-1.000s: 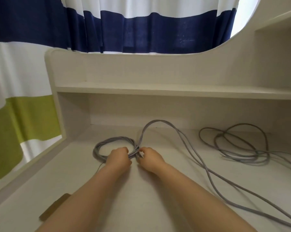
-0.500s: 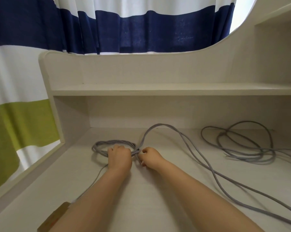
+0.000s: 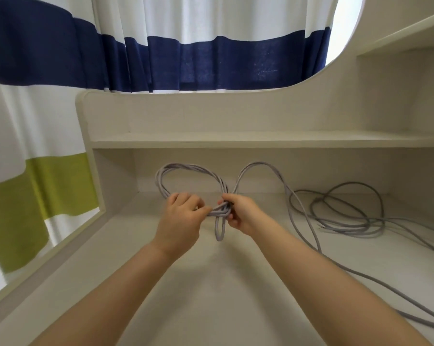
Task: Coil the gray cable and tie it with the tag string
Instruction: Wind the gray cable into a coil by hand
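Left hand (image 3: 182, 216) is pinched shut on the near side of the gray cable (image 3: 191, 171) coil, fingers curled over the bundled strands right where they cross. Right hand (image 3: 240, 213) is doing the same from the other side, closed around the crossing point, so the two hands are nearly touching with the bundle squeezed between them. My guess is that's to stop the loops from springing apart, since the stuff looks fairly stiff.

The coil itself is lifted off the desk (image 3: 211, 283) and stands up behind the hands, in front of the back panel under the shelf (image 3: 235, 141). A short doubled loop hangs down below the grip, and another bigger loop arcs up to the right and runs off toward the loose tangle (image 3: 348, 216) lying flat on the right side of the desk. So lots of cable left to wind in, I'd say maybe a third done.

Can't spot any tag string anywhere, might be hidden in a fist. Striped curtain (image 3: 186, 58) hangs behind the desk.
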A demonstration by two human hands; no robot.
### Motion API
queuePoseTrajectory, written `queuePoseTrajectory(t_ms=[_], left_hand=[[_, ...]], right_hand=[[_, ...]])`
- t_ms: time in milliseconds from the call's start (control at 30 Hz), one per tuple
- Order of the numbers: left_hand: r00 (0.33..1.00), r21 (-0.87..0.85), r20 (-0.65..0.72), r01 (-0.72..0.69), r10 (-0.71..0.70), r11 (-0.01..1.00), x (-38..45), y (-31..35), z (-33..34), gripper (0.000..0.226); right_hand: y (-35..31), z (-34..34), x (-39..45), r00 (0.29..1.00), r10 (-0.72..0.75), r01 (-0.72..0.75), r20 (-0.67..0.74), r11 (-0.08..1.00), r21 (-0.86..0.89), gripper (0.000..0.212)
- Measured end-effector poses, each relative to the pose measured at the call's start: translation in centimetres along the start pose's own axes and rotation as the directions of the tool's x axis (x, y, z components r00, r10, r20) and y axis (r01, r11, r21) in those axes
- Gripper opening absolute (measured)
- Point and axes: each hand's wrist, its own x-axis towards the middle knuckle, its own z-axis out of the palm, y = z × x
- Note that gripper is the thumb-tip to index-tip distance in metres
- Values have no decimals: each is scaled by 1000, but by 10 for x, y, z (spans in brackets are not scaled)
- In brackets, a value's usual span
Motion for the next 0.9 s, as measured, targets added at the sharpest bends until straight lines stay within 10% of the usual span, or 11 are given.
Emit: queuePoseTrajectory(t_ms=[133, 333, 667, 800, 900], left_hand=[[973, -187, 176, 179, -146, 966, -8, 9, -26, 22], [729, -492, 589, 666, -349, 560, 4, 38, -55, 51], [870, -47, 374, 365, -322, 930, 23, 82, -64, 37], [910, -258, 323, 349, -260, 901, 26, 80, -72, 27], [874, -444, 410, 442, -262, 780, 32, 72, -84, 15]], right_hand=[[-6, -2, -28, 998, -4, -3, 67, 995, 97, 31], [-6, -1, -71, 992, -35, 21, 118, 993, 118, 29], [-10, -11, -109, 995, -77, 53, 66, 948, 313, 31], [-23, -34, -128, 989, -132, 137, 59, 986, -91, 27], [-35, -50, -139, 936, -351, 292, 20, 746, -598, 32]])
